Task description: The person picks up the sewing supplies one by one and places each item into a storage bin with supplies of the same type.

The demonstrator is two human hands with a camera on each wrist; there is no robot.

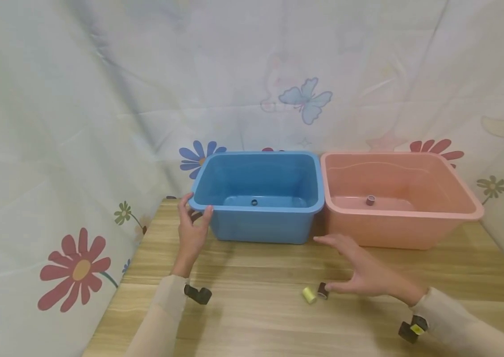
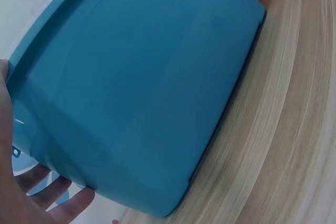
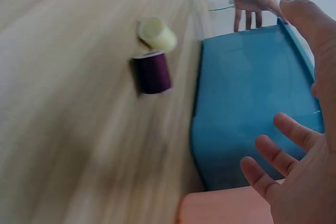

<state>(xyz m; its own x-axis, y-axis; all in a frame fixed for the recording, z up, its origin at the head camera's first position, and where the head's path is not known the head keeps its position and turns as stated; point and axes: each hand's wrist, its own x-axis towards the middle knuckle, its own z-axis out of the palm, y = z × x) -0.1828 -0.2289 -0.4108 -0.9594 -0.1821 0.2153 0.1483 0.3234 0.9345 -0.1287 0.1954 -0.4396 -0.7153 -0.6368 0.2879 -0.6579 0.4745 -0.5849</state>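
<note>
At the front left corner of the blue plastic bin (image 1: 260,225), my left hand (image 1: 193,235) holds the rim, its thumb at the front and its fingers round the left side. The left wrist view shows those fingertips (image 2: 79,203) against the bin's wall. My right hand (image 1: 363,267) hovers over the table with fingers spread and nothing held. Near its thumb, a dark purple spool of thread (image 3: 152,73) stands close to a yellow spool of thread (image 3: 158,34). Whether the two spools touch is unclear.
To the right of the blue bin is a pink bin (image 1: 381,233), their rims side by side. A small brownish spool (image 1: 370,200) lies inside the pink bin. In the blue bin is a small dark round object (image 1: 254,202). A patterned curtain (image 1: 234,74) hangs behind the wooden table (image 1: 252,317).
</note>
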